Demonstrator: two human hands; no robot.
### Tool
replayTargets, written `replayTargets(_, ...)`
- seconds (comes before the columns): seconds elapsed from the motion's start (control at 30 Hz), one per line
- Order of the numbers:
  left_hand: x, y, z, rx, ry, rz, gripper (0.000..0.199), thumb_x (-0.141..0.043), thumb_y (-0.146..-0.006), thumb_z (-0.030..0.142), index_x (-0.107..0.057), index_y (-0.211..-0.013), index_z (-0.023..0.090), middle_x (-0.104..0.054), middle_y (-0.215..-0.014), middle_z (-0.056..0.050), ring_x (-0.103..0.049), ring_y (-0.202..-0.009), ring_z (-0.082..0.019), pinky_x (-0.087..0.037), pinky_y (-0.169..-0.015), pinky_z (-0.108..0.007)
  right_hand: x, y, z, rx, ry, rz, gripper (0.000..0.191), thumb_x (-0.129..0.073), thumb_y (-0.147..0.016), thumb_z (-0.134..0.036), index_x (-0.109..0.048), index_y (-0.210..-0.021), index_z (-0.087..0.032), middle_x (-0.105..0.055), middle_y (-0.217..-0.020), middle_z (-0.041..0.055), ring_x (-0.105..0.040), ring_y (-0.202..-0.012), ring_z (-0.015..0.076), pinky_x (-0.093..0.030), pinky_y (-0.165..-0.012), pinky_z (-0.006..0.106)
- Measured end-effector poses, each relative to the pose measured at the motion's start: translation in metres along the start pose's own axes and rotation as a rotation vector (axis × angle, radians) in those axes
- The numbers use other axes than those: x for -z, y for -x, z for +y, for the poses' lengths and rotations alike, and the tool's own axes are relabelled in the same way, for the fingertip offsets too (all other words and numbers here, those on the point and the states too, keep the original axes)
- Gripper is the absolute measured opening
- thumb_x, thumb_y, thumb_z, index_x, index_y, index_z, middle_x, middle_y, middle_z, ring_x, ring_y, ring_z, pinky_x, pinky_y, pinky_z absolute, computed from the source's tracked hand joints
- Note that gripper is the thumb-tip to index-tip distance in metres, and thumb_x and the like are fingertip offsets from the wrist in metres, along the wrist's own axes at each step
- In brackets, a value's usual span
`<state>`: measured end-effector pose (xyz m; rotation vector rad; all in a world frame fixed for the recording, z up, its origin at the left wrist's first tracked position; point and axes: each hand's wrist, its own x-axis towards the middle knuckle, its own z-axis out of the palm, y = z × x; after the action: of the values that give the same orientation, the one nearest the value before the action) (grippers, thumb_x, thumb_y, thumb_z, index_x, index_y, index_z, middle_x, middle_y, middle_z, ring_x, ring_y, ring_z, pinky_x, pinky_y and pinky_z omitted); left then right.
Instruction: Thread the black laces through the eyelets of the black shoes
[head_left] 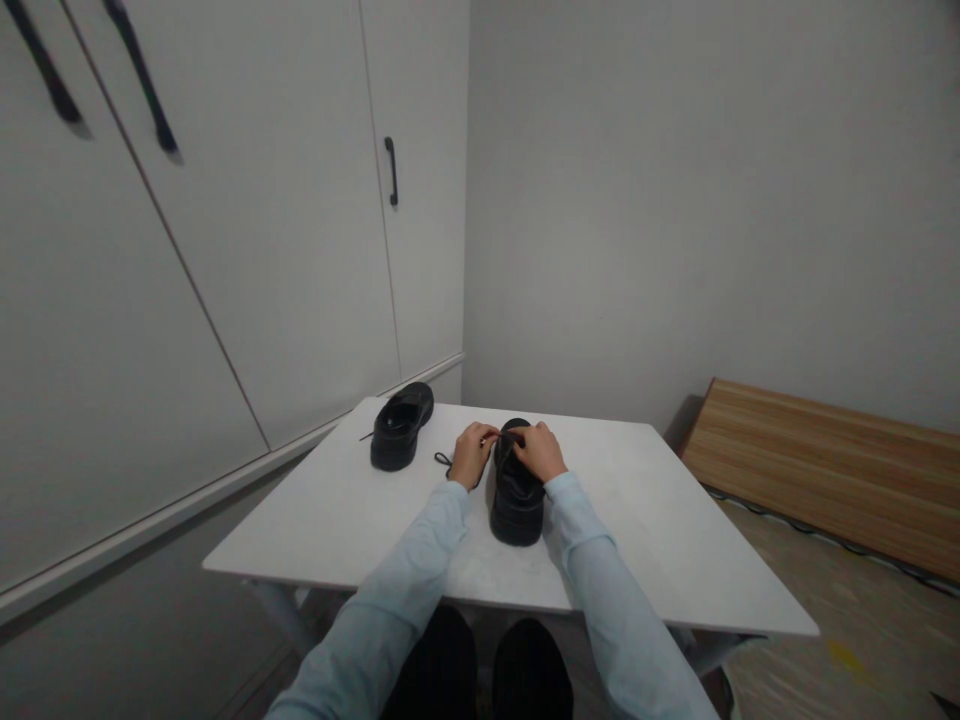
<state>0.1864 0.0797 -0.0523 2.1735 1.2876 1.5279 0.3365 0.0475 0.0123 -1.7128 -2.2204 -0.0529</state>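
Observation:
A black lace-up shoe stands on the white table, its heel toward me and its toe pointing away. My left hand is at the shoe's left side, fingertips pinched together on a dark shoelace. Over the front of the shoe, my right hand is closed too, its thumb and fingers on the lace near the eyelets. Both sets of fingertips nearly meet above the laces, so the exact grip is partly hidden. A loose loop of black shoelace lies on the table just left of my left hand.
The matching black shoe rests at the far left of the white table, a lace end sticking out leftward. White cabinets border the left side. A wood-grain board stands low at the right, beyond the table.

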Motion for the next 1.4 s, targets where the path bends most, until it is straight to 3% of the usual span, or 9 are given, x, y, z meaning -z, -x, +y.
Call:
replayTargets(0.37,-0.002,0.001,0.007,0.127,0.124,-0.016,0.018,-0.056,-0.083,0.020,-0.066,-0.098,0.022,-0.072,-0.087,-0.002,-0.067,-0.084,-0.016,-0.050,-0.081,-0.029,0.002,0.001,-0.010,-0.041,0.023,0.021,0.025,-0.049,-0.085,-0.018,-0.070,-0.100,-0.024,-0.069,-0.096,0.0093,-0.058,-0.095,0.0228,-0.042,-0.077,0.031)
replayTargets(0.53,0.001,0.001,0.015,0.131,0.118,-0.015,0.020,-0.051,-0.087,0.028,-0.066,-0.098,0.021,-0.071,-0.090,-0.002,-0.066,-0.083,-0.015,-0.049,-0.080,-0.026,0.001,0.002,-0.011,-0.072,0.022,0.037,0.022,-0.051,-0.085,-0.018,-0.068,-0.097,-0.021,-0.063,-0.105,0.0103,-0.056,-0.097,0.0221,-0.042,-0.077,0.031)
replayTargets(0.77,0.001,0.000,0.018,0.096,0.127,-0.064,0.029,-0.042,-0.091,0.030,-0.066,-0.104,0.020,-0.069,-0.102,-0.005,-0.062,-0.096,-0.016,-0.047,-0.086,-0.028,-0.002,0.001,-0.011,-0.112,-0.008,0.082,0.017,-0.049,-0.084,-0.014,-0.063,-0.094,-0.019,-0.062,-0.101,0.0090,-0.055,-0.096,0.0230,-0.041,-0.074,0.032)
replayTargets(0.93,-0.001,-0.001,0.020,0.035,0.129,-0.101,0.030,-0.041,-0.092,0.031,-0.065,-0.107,0.020,-0.066,-0.107,-0.006,-0.056,-0.105,-0.018,-0.041,-0.097,-0.034,-0.004,0.002,-0.013,-0.145,-0.018,0.117,0.016,-0.045,-0.087,-0.014,-0.058,-0.095,-0.019,-0.062,-0.103,0.0098,-0.053,-0.099,0.0224,-0.040,-0.074,0.032)
replayTargets(1.07,-0.001,0.000,0.023,0.068,0.223,-0.145,0.036,-0.034,-0.094,0.033,-0.064,-0.107,0.019,-0.064,-0.114,-0.005,-0.053,-0.112,-0.016,-0.037,-0.103,-0.032,-0.005,0.003,-0.012,-0.158,-0.094,0.183,0.015,-0.042,-0.090,-0.017,-0.055,-0.095,-0.019,-0.061,-0.103,0.0092,-0.051,-0.101,0.0217,-0.039,-0.076,0.031)
replayTargets(1.23,0.000,-0.002,0.026,0.152,0.307,-0.191,0.040,-0.028,-0.095,0.037,-0.064,-0.104,0.021,-0.066,-0.106,-0.004,-0.059,-0.101,-0.016,-0.044,-0.094,-0.029,-0.007,0.006,-0.009,-0.146,-0.148,0.224,0.014,-0.040,-0.090,-0.019,-0.054,-0.094,-0.020,-0.059,-0.102,0.0089,-0.050,-0.099,0.0208,-0.038,-0.079,0.031)
replayTargets(1.4,-0.002,-0.011,0.026,0.132,0.285,-0.184,0.027,-0.043,-0.089,0.036,-0.064,-0.091,0.018,-0.067,-0.094,-0.004,-0.059,-0.092,-0.017,-0.046,-0.087,-0.028,-0.010,0.005,-0.006,-0.119,-0.195,0.249,0.013,-0.039,-0.091,-0.021,-0.052,-0.090,-0.020,-0.059,-0.100,0.0073,-0.051,-0.097,0.0204,-0.038,-0.080,0.030)
